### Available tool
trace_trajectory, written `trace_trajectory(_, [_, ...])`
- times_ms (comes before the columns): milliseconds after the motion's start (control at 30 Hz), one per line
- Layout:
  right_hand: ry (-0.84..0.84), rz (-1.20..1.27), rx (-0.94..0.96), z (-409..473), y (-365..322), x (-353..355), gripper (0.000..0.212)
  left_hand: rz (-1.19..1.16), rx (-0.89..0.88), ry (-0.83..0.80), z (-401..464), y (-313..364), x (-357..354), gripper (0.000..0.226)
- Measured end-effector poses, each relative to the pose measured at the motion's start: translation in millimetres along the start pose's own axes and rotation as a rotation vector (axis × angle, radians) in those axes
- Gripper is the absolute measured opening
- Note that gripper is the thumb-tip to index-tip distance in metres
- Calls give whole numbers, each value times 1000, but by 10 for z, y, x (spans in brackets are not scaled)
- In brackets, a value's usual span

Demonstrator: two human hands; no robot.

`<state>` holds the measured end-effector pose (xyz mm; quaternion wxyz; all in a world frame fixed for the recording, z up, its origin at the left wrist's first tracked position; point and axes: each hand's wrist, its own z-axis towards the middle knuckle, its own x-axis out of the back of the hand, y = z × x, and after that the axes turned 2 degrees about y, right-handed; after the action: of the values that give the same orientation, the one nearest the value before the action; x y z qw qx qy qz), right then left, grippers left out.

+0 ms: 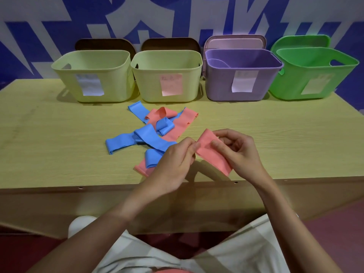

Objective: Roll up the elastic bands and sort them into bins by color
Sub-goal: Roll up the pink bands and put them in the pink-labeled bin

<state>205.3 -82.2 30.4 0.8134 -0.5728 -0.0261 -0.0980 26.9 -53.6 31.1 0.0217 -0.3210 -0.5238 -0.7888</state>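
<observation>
Both hands pinch one pink band [213, 152] above the table's [59, 146] front edge: left hand [175, 164] at its side, right hand [238, 152] over it. Blue and pink bands [149, 134] lie tangled mid-table. Four bins [167, 75] line the back edge; their labels are unreadable.

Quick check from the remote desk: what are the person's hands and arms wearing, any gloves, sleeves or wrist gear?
Both the left hand and the right hand are bare: no gloves, no rings visible. Both forearms are uncovered up to the frame's lower edge, with no sleeves, watch or bands in view.
</observation>
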Motion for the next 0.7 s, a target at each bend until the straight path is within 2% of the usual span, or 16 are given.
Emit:
trace_trajectory(200, [-38,-43,-10,19,-24,52,31,-526,247,-50,62,63,-35,34])
trace_trajectory(367, [-42,-47,12,38,-60,33,14,-832,304,-126,59,113,11,32])
trace_trajectory(500, [-5,0,-16,31,-59,10,16,-760,288,-160,69,68,34,32])
trace_trajectory(633, [6,1,-24,3,-23,14,21,-462,184,-81,84,20,83,40])
trace_trajectory(700, [14,9,-22,-2,-29,11,22,-333,91,-42,78,12,106,30])
